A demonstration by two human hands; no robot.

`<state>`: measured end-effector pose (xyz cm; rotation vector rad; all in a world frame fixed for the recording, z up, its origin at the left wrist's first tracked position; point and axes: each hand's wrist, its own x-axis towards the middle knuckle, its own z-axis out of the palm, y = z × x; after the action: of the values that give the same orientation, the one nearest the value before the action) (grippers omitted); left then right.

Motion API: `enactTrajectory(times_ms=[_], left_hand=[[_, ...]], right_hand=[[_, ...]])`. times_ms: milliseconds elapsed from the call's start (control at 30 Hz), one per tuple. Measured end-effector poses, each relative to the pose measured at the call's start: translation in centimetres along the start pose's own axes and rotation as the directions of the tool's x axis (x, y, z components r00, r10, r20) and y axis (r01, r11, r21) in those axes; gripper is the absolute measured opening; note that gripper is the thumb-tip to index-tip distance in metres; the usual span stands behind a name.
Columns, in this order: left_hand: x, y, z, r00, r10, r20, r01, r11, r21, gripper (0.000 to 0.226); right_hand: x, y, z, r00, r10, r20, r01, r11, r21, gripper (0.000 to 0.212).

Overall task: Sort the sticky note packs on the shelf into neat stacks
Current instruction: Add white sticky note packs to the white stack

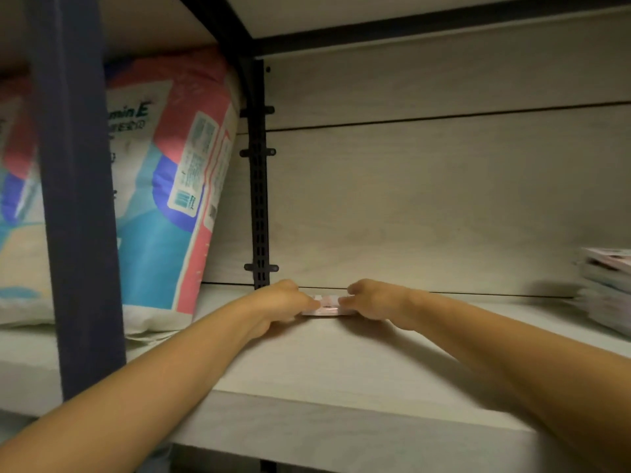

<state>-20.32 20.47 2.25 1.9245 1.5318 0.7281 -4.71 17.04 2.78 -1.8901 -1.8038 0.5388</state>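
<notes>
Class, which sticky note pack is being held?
The flat pink pack gripped between left hand and right hand; the other packs lie piled at right.

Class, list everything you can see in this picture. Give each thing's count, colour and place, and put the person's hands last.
pack: one, pink, flat on the shelf near the back, between the hands
pile: one, pale pink and white packs, blurred, right edge of the shelf
shelf: one, pale wood grain, under everything
bag: at least one, pink, blue and white, leaning at left
post: one, dark, left foreground
rail: one, black, slotted, on the back panel
left hand: holds the pack's left end
right hand: holds the pack's right end
</notes>
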Motion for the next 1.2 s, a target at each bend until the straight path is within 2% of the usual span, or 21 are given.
enactTrajectory(times_ms=[67, 133, 200, 267, 333, 400, 433, 533, 600, 667, 733, 833, 933, 1067, 1200], left_hand=[[-0.1, 0.2, 0.0, 1.000, 0.028, -0.004, -0.028, 0.967, -0.254, 0.034], [-0.6, 0.7, 0.1, 0.998, 0.050, -0.024, -0.055, 0.855, -0.515, 0.052], [-1.0, 1.3, -0.2, 0.992, 0.083, -0.095, -0.122, 0.817, -0.564, 0.052], [-1.6, 2.0, -0.2, 0.984, 0.120, -0.132, -0.175, 0.805, -0.567, 0.047], [-2.2, 2.5, -0.3, 0.979, 0.141, -0.149, -0.202, 0.784, -0.587, 0.043], [-3.1, 3.2, -0.5, 0.970, 0.192, -0.151, -0.245, 0.754, -0.610, 0.040], [-3.6, 3.7, -0.5, 0.963, 0.227, -0.149, -0.269, 0.730, -0.629, 0.037], [-5.3, 5.4, 0.2, 0.932, 0.304, -0.196, -0.347, 0.597, -0.723, 0.027], [-6.7, 6.8, 1.7, 0.919, 0.310, -0.245, -0.375, 0.491, -0.786, 0.020], [-8.5, 8.5, 3.7, 0.901, 0.343, -0.265, -0.408, 0.465, -0.786, 0.015], [-10.3, 10.1, 6.3, 0.869, 0.413, -0.272, -0.466, 0.503, -0.728, 0.017], [-12.7, 12.6, 10.3, 0.831, 0.488, -0.266, -0.526, 0.534, -0.662, 0.027], [-14.0, 15.3, 14.1, 0.825, 0.514, -0.235, -0.516, 0.515, -0.684, 0.031], [-15.2, 19.1, 18.8, 0.806, 0.554, -0.210, -0.523, 0.497, -0.693, 0.041], [-14.8, 22.6, 21.7, 0.788, 0.528, -0.318, -0.594, 0.512, -0.621, 0.039]], right_hand=[[-0.3, -0.1, -0.3, 0.998, 0.020, -0.066, -0.007, 0.983, 0.182, 0.030], [-0.9, -0.2, -0.6, 0.998, 0.056, -0.035, -0.037, 0.911, 0.411, 0.012], [-1.6, -0.5, -1.0, 0.998, 0.060, 0.014, -0.058, 0.845, 0.532, 0.011], [-2.5, -0.5, -1.4, 0.998, 0.056, 0.014, -0.055, 0.839, 0.541, 0.016], [-3.7, -0.2, -2.2, 0.998, 0.051, 0.021, -0.054, 0.851, 0.522, 0.008], [-5.3, 0.6, -3.2, 0.999, 0.021, 0.031, -0.035, 0.836, 0.548, 0.020], [-6.2, 1.2, -3.7, 1.000, 0.001, 0.027, -0.016, 0.818, 0.575, 0.019], [-10.0, 3.0, -4.9, 0.998, -0.060, -0.033, 0.066, 0.723, 0.688, 0.006], [-12.6, 4.4, -5.4, 0.990, -0.083, -0.110, 0.137, 0.639, 0.757, 0.008], [-14.8, 6.1, -6.0, 0.977, -0.083, -0.198, 0.209, 0.575, 0.791, 0.010], [-16.8, 8.1, -7.0, 0.963, -0.052, -0.266, 0.253, 0.520, 0.816, 0.011], [-19.1, 11.6, -9.6, 0.944, 0.020, -0.330, 0.286, 0.451, 0.846, 0.027], [-20.7, 15.2, -12.0, 0.922, 0.058, -0.382, 0.332, 0.388, 0.860, 0.038], [-21.6, 20.0, -15.1, 0.886, 0.053, -0.461, 0.395, 0.436, 0.808, 0.031], [-21.0, 23.0, -18.0, 0.870, 0.021, -0.492, 0.428, 0.463, 0.776, 0.025]])
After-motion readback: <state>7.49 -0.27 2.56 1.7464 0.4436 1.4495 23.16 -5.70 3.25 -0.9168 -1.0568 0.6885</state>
